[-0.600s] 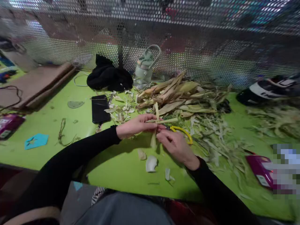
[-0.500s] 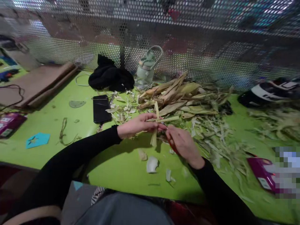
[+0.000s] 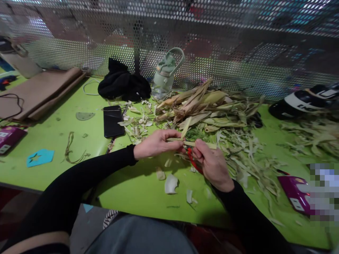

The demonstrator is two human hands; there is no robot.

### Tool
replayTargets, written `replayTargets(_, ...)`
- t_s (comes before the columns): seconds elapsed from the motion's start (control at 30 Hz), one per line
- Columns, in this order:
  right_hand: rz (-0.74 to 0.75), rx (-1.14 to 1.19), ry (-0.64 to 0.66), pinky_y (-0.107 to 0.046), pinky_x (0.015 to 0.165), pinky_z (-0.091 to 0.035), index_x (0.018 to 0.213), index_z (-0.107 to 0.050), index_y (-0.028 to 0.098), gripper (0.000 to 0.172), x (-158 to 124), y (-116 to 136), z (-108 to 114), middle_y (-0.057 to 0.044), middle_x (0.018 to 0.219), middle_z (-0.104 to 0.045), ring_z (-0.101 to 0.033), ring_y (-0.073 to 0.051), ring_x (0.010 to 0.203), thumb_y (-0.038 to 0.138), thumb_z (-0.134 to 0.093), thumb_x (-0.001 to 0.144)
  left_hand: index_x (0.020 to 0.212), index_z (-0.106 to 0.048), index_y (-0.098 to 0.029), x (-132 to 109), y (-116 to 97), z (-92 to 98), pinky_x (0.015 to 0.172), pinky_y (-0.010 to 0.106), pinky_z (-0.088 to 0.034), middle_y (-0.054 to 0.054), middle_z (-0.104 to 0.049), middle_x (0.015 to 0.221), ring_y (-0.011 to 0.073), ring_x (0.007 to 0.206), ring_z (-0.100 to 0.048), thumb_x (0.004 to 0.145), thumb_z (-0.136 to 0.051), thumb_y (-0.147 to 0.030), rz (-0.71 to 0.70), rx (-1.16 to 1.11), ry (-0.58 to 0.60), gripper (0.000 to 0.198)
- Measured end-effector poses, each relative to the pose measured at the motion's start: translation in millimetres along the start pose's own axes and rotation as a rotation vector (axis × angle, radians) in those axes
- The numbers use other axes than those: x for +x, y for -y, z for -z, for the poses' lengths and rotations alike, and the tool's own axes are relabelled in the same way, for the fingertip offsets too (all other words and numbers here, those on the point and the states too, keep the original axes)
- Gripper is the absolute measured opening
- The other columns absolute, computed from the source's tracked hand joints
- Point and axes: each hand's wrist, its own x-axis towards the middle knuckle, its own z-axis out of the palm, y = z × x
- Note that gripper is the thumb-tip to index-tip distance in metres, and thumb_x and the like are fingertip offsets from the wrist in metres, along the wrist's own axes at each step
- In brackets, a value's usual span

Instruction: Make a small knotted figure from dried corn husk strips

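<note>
The left hand (image 3: pixel 159 144) and right hand (image 3: pixel 213 165) grip a husk strip (image 3: pixel 190 143) tightly, between the desk's (image 3: pixel 127 187) front edge and the husk pile (image 3: pixel 201 106) near its back edge.

A green bottle (image 3: pixel 162 79) stands just beside a black cloth bundle (image 3: pixel 124 85). In front of this bundle there lies a dark phone (image 3: pixel 113 122), and further left, a flat blue piece (image 3: pixel 45 161).
</note>
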Motion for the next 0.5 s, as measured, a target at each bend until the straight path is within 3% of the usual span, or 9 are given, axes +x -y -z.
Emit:
replayTargets(0.17,-0.007,0.026,-0.007,-0.026,0.042,-0.025,0.059,-0.052,0.022,0.057,4.6,-3.1,-1.2,0.004,0.047,-0.040,-0.034,-0.010,0.044,0.071,-0.052,0.086,0.104,-0.053,-0.014,3.9,4.3,-3.2,0.089,0.032,-0.048,0.008,-0.068,0.103,0.0141,0.092,-0.064,0.092,-0.059,-0.032,-0.055,-0.047,-0.093,0.022)
replayTargets(0.3,0.088,-0.220,0.077,-0.026,0.043,-0.030,0.075,-0.064,0.020,0.052,-2.1,2.2,-10.7,0.001,0.060,-0.056,-0.042,-0.011,0.047,0.067,-0.048,0.091,0.109,-0.046,-0.017,2.4,9.0,-12.9,0.092,0.033,-0.046,0.009,-0.061,0.115,0.0147,0.097,-0.058,0.101,-0.037,-0.036,-0.125,-0.073,-0.160,0.022)
replayTargets(0.4,0.170,-0.385,0.118,-0.026,0.047,-0.031,0.071,-0.058,0.021,0.047,-5.6,5.9,-18.2,0.002,0.058,-0.052,-0.043,-0.012,0.050,0.062,-0.051,0.092,0.109,-0.046,-0.018,-0.2,12.7,-19.2,0.086,0.031,-0.046,0.008,-0.059,0.109,0.0154,0.094,-0.057,0.102,-0.036,-0.036,-0.143,-0.009,-0.168,0.022)
replayTargets(0.5,0.196,-0.429,0.144,-0.027,0.048,-0.029,0.068,-0.051,0.022,0.044,-5.8,5.7,-21.8,0.004,0.055,-0.044,-0.040,-0.012,0.050,0.057,-0.052,0.093,0.106,-0.048,-0.018,-0.2,17.9,-21.3,0.094,0.031,-0.045,0.007,-0.057,0.110,0.0163,0.104,-0.057,0.099,-0.046,-0.037,-0.164,-0.122,-0.139,0.020)
